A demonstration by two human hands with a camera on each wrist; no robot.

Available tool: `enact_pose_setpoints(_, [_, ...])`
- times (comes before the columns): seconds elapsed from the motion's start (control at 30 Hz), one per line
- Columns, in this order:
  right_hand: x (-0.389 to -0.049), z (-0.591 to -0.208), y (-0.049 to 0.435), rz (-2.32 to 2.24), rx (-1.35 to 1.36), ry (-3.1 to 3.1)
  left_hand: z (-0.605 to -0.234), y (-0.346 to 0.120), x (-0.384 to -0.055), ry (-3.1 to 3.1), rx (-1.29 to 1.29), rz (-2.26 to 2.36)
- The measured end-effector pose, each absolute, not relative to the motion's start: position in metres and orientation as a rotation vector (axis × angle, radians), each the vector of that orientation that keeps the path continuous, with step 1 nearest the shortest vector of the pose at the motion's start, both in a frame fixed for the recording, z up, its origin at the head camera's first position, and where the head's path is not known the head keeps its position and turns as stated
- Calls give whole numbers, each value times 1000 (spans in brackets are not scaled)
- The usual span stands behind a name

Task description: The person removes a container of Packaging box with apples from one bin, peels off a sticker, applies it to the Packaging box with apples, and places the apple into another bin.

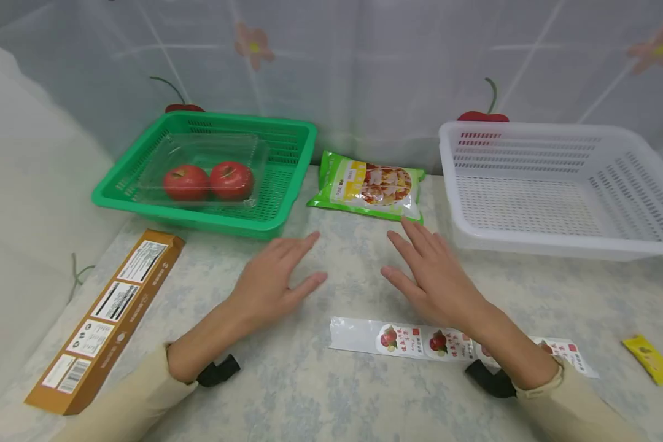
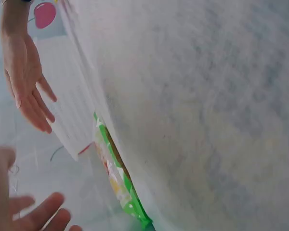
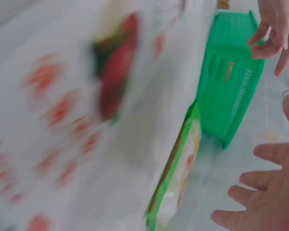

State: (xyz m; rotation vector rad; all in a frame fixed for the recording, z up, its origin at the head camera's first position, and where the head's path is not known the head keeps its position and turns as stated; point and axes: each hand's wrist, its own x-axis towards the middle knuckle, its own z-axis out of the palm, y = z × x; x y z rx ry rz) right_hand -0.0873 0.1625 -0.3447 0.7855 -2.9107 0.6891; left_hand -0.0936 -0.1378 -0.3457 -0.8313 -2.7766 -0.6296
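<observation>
Both hands hover over the middle of the table, apart from each other and holding nothing. My left hand (image 1: 273,279) has its fingers extended toward the right, in front of the green basket (image 1: 287,212). My right hand (image 1: 433,276) spreads its fingers, the tips close to a green-edged food packet (image 1: 372,187) lying at the back. Under the right forearm runs a strip of apple stickers (image 1: 359,336), partly hidden by that arm. Inside the green basket, a clear plastic box (image 1: 215,147) holds two red apples (image 1: 231,180). In the right wrist view the strip (image 3: 62,115) appears close and blurred.
A long brown carton (image 1: 107,325) with white labels lies slanted at the left. The white basket (image 1: 530,242) stands at the back right. A small yellow packet (image 1: 650,360) lies near the right edge. Behind everything hangs a pale patterned curtain (image 1: 364,73).
</observation>
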Motion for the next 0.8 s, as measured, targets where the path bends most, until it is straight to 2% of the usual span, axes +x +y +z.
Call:
enact_pose_setpoints(0.2, [-100,-319,131,1330,677,-2706,-334,-162,-97,-2520,-191,-1396])
enact_pose_setpoints(0.4, [-123,-293,78,1823,632,-2534,-334,-180,-106,-2418,318,-1774])
enact_pose_setpoints(0.57, [-150,-280,27,2127,515,-2481,-336,-181,-113,-2250,447,-1973])
enact_pose_setpoints(0.8, [-193,-272,-45,2774,0,-2256,-343,-178,-119,-2016,420,-2112])
